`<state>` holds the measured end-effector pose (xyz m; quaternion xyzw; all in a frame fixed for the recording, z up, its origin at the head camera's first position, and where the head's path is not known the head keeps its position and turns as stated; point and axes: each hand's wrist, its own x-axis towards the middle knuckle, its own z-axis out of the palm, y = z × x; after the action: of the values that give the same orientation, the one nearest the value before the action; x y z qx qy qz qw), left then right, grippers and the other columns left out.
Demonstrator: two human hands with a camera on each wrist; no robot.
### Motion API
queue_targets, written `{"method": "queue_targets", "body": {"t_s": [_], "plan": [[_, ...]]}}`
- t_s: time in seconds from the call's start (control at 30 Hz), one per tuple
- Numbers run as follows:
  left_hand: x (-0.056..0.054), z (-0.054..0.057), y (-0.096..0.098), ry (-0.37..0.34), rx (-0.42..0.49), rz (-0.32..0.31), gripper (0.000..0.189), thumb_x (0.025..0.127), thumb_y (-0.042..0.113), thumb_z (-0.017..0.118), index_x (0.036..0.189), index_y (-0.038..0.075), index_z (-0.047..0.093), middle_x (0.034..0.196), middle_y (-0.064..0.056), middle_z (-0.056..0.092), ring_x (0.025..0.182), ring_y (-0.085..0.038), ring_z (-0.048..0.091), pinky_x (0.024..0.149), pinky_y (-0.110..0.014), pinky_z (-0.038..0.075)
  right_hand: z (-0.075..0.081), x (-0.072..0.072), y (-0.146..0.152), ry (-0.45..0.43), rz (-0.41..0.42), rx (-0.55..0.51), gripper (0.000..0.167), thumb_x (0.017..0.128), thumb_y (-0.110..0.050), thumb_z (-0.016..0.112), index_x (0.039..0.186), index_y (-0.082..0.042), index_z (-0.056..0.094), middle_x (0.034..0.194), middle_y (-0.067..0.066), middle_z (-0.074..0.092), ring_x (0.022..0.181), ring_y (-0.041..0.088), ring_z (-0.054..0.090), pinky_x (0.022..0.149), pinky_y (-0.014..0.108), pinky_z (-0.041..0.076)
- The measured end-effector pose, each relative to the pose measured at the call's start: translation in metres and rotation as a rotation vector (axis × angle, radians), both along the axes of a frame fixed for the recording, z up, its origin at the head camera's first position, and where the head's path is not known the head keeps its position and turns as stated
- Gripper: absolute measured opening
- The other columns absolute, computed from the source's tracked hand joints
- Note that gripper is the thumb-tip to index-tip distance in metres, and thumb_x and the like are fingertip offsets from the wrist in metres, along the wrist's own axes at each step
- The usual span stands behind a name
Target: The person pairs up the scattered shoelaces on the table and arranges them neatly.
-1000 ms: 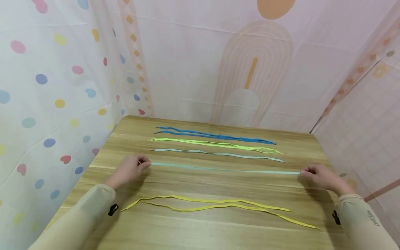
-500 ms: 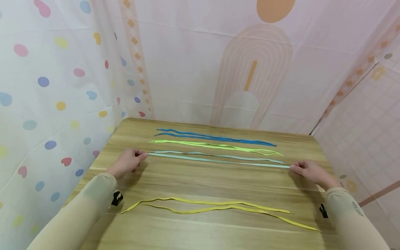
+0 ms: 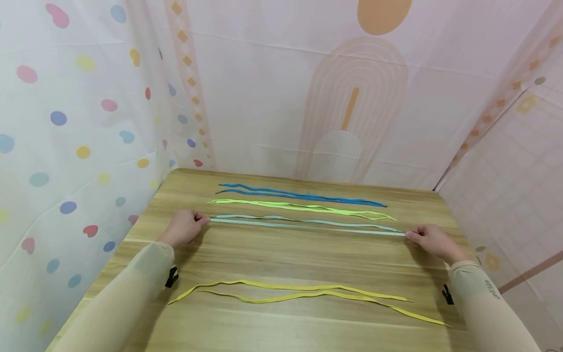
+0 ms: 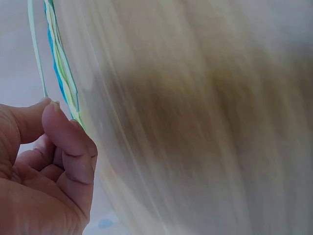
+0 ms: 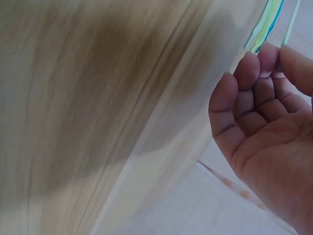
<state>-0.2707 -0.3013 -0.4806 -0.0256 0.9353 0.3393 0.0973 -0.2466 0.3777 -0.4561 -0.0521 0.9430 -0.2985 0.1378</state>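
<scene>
A pale mint shoelace (image 3: pixel 272 225) is stretched nearly straight between my two hands. My left hand (image 3: pixel 184 228) pinches its left end between thumb and forefinger, and my right hand (image 3: pixel 434 240) pinches the right end the same way. In the left wrist view the shoelace (image 4: pixel 35 49) rises from the fingertips; in the right wrist view the shoelace (image 5: pixel 292 22) meets the thumb. Just behind it, a second mint shoelace (image 3: pixel 308 221) lies on the table, slightly wavy. Whether the held one touches the tabletop is hard to tell.
Farther back on the wooden table (image 3: pixel 281 264) lie neon yellow-green shoelaces (image 3: pixel 281 205) and blue shoelaces (image 3: pixel 290 193). Toward the front are two yellow shoelaces, one (image 3: pixel 286 286) behind the other (image 3: pixel 281 297). Patterned curtains (image 3: pixel 264 98) hang behind and beside the table.
Both hands have moved the held mint shoelace away from me, up beside the one lying on the table. My right hand has also come in a little to the left. The grips stay the same.
</scene>
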Motion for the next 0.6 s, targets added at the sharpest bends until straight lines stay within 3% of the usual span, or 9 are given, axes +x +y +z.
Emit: {"method": "queue_targets", "body": {"t_s": [0.2, 0.47, 0.6], "plan": [[-0.007, 0.0, 0.005, 0.021, -0.054, -0.003, 0.032, 0.111, 0.029, 0.057, 0.112, 0.0, 0.071, 0.064, 0.0, 0.057, 0.051, -0.014, 0.058, 0.062, -0.032, 0.05, -0.001, -0.003, -0.006, 0.003, -0.04, 0.008, 0.034, 0.114, -0.024, 0.052, 0.089, -0.002, 0.06, 0.08, 0.002, 0.054, 0.078, 0.018, 0.048, 0.072, 0.034, 0.04], [-0.013, -0.009, 0.003, 0.025, -0.089, 0.008, 0.029, 0.109, 0.029, 0.06, 0.109, 0.003, 0.073, 0.07, -0.002, 0.063, 0.054, -0.015, 0.06, 0.06, -0.032, 0.05, -0.009, -0.008, -0.01, 0.042, -0.046, 0.095, 0.031, 0.112, -0.026, 0.054, 0.095, -0.002, 0.067, 0.087, 0.005, 0.063, 0.082, 0.02, 0.054, 0.075, 0.035, 0.043], [-0.014, -0.011, 0.003, 0.029, -0.117, -0.001, 0.025, 0.107, 0.026, 0.062, 0.108, 0.004, 0.074, 0.065, 0.0, 0.061, 0.052, -0.014, 0.057, 0.057, -0.033, 0.047, -0.01, -0.009, -0.01, 0.057, -0.044, 0.128, 0.032, 0.111, -0.027, 0.055, 0.097, -0.003, 0.069, 0.088, 0.007, 0.064, 0.083, 0.021, 0.054, 0.075, 0.035, 0.044]]}}
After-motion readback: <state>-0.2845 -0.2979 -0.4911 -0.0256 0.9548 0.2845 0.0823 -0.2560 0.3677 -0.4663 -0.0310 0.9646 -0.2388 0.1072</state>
